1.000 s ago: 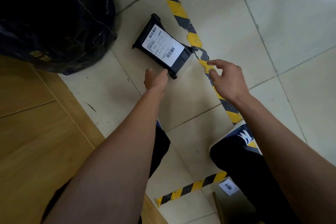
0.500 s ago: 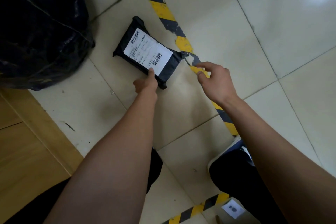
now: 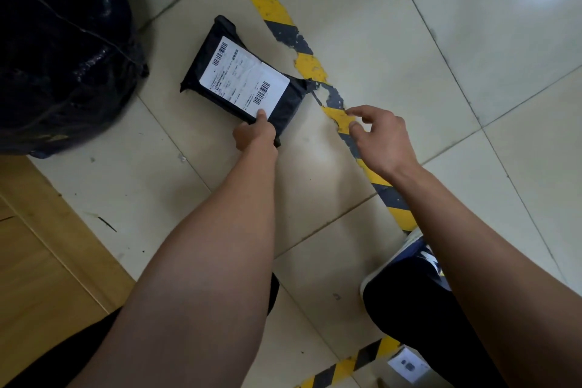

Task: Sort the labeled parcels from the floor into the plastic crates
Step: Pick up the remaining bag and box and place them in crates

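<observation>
Our left hand (image 3: 253, 132) pinches the near corner of the flat black plastic-wrapped parcel (image 3: 242, 86) lying on the tiled floor (image 3: 409, 25); our right hand (image 3: 379, 138) hovers spread. It looks light, soft, slippery; gripping both short edges seems safest.

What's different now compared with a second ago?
The left hand reached the black parcel and now pinches its near corner, thumb on the white label. The right hand stayed open above the striped floor tape, holding nothing. The parcel lies on the tiles as before.
</observation>
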Demonstrator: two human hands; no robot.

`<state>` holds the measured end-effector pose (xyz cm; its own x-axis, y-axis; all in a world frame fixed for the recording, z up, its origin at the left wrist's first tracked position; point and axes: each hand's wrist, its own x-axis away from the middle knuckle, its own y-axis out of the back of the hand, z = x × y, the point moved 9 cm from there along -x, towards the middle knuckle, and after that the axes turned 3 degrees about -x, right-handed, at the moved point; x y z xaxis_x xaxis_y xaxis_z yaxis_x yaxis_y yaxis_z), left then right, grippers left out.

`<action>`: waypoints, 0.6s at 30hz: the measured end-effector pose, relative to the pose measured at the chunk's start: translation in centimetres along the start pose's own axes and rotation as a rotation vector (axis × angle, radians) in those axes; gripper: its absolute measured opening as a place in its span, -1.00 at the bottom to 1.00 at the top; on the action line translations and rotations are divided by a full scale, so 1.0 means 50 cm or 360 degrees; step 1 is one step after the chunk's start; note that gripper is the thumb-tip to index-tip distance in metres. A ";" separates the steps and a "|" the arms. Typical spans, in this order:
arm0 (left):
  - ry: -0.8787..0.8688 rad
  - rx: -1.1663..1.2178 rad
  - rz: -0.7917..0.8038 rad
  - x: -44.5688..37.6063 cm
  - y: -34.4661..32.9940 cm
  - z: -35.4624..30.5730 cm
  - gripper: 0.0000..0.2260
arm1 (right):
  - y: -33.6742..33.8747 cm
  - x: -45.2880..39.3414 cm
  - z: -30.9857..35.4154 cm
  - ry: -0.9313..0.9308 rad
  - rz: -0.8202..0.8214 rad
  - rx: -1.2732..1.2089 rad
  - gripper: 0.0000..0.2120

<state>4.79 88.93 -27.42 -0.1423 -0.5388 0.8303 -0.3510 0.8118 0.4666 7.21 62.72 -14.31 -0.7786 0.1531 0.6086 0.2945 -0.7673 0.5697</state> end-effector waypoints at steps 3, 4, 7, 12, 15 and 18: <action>-0.0106 0.0014 -0.0057 0.045 0.021 -0.031 -0.62 | -0.005 -0.004 0.003 0.0007 -0.0002 -0.0011 -0.66; -0.0150 -0.0023 -0.0066 0.051 0.024 -0.039 -0.66 | -0.006 -0.004 0.002 0.0006 -0.0004 -0.0008 -0.66; -0.0275 -0.0108 -0.0116 0.060 0.035 -0.059 -0.84 | 0.004 0.003 0.004 -0.0015 -0.0020 -0.0032 -0.66; -0.0588 -0.0130 -0.0136 0.118 0.050 -0.126 -0.85 | 0.065 0.040 0.019 -0.0105 -0.0044 -0.0124 -0.68; -0.0850 -0.0268 -0.0040 0.187 0.043 -0.183 -0.74 | 0.136 0.075 0.031 -0.0140 -0.0128 -0.0193 -0.68; -0.1063 -0.0449 0.0092 0.283 0.010 -0.239 -0.65 | 0.228 0.114 0.033 -0.0195 -0.0220 -0.0264 -0.68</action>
<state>13.64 84.41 -11.80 -0.7199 -0.4426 0.5347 -0.0867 0.8216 0.5634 7.04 55.90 -3.43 -0.7291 0.3301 0.5995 0.0872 -0.8240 0.5598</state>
